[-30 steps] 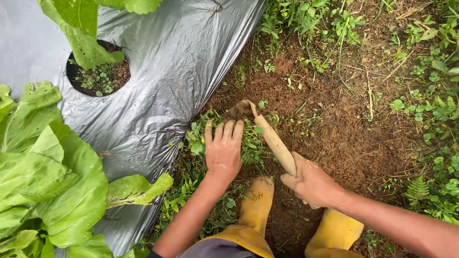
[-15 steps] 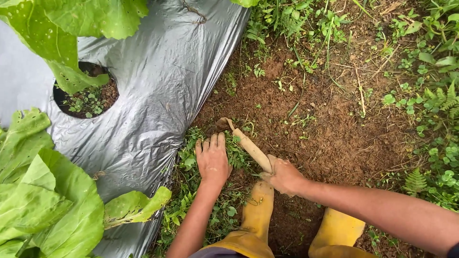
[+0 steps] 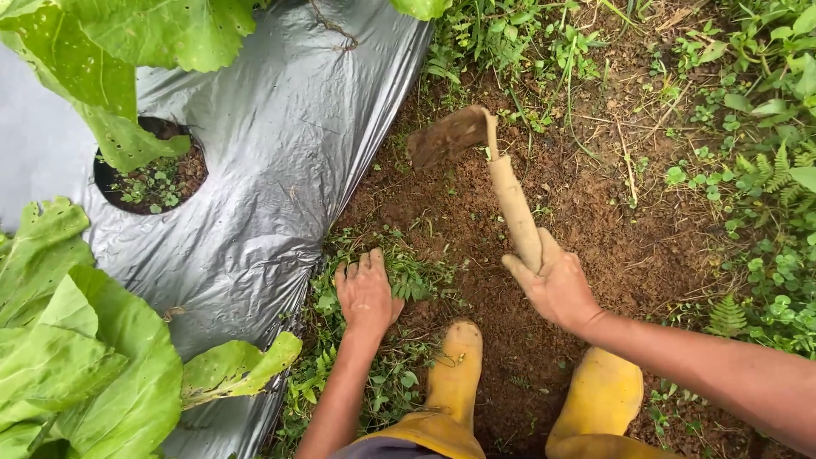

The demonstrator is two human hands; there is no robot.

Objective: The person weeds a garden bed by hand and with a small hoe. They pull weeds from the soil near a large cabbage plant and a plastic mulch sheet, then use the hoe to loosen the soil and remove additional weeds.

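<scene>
My right hand [image 3: 557, 285] grips the pale wooden handle of a small hand hoe [image 3: 501, 183]. Its soil-caked blade [image 3: 446, 136] is lifted above the bare brown earth, pointing left toward the plastic sheet. My left hand [image 3: 365, 293] lies palm down on a clump of low green weeds [image 3: 416, 276] at the edge of the sheet, fingers pressed into them. Whether it grasps any weeds is hidden.
Silver plastic mulch [image 3: 272, 153] covers the bed at left, with a round planting hole [image 3: 153, 174] and large green leaves [image 3: 85, 340]. My yellow boots [image 3: 595, 399] stand at the bottom. Weeds and ferns [image 3: 765, 170] line the right side.
The hoe blade has risen out of the weeds and swung up and away from me. My left hand stays on the weed clump, shifted slightly down and left.
</scene>
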